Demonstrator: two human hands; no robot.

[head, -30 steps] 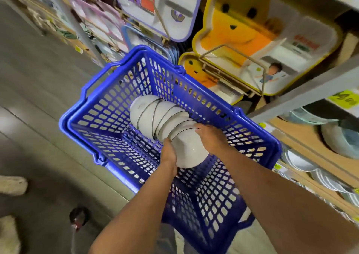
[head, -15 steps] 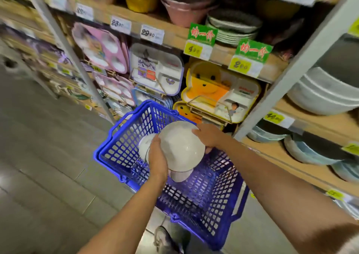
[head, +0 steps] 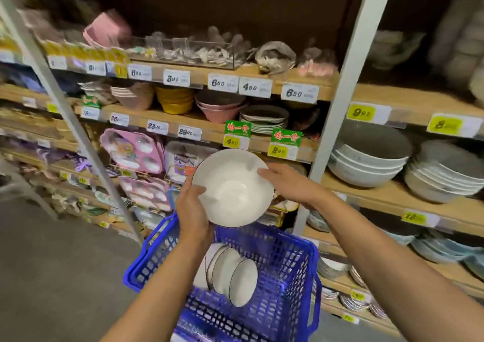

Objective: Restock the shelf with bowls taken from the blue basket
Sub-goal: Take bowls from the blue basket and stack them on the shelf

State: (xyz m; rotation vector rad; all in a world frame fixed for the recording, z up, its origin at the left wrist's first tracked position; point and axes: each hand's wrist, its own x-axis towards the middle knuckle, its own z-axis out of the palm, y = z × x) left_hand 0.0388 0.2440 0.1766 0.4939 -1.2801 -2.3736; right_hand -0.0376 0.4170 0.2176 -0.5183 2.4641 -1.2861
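Observation:
A white bowl (head: 230, 192) with a thin dark rim is held up in front of the shelving, its inside facing me. My left hand (head: 192, 210) grips its lower left edge and my right hand (head: 285, 182) grips its upper right edge. Below it stands the blue basket (head: 285, 271) on the floor, with a row of several more white bowls (head: 230, 272) lying on their sides in it. The wooden shelf (head: 387, 192) at the right carries stacks of grey and white bowls (head: 366, 158).
White metal uprights (head: 348, 79) divide the shelving. Pink divided trays (head: 131, 148) hang at the left. Pink and yellow bowls (head: 175, 100) sit on a higher shelf, behind price tags. Grey floor (head: 52, 263) lies at the left.
Both hands have lifted one bowl out of the basket and raised it to shelf height, turning its inside toward me. My view has tilted up from the basket to the shelves.

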